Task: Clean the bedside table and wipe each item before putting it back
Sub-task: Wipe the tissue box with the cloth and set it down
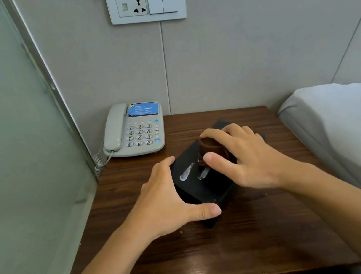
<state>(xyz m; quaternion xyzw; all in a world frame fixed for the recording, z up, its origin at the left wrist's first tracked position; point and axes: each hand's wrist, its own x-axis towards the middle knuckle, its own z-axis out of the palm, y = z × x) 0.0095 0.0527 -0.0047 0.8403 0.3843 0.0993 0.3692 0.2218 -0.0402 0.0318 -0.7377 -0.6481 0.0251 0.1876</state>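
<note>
A black box (pixel 203 186) with two pale streaks on its lid lies in the middle of the dark wooden bedside table (pixel 253 240). My left hand (pixel 169 201) grips the box's near left corner, thumb along the front edge and fingers on the left side. My right hand (pixel 243 157) holds a bunched dark brown cloth (pixel 210 147) pressed onto the top of the box. A grey desk phone (pixel 133 130) with a blue label stands at the table's back left corner.
A frosted glass panel (pixel 11 166) stands along the table's left side. A bed with a white sheet (pixel 350 121) borders it on the right. A wall plate with a socket and switches (pixel 147 3) hangs above. The phone's coiled cord (pixel 98 162) hangs off the left edge.
</note>
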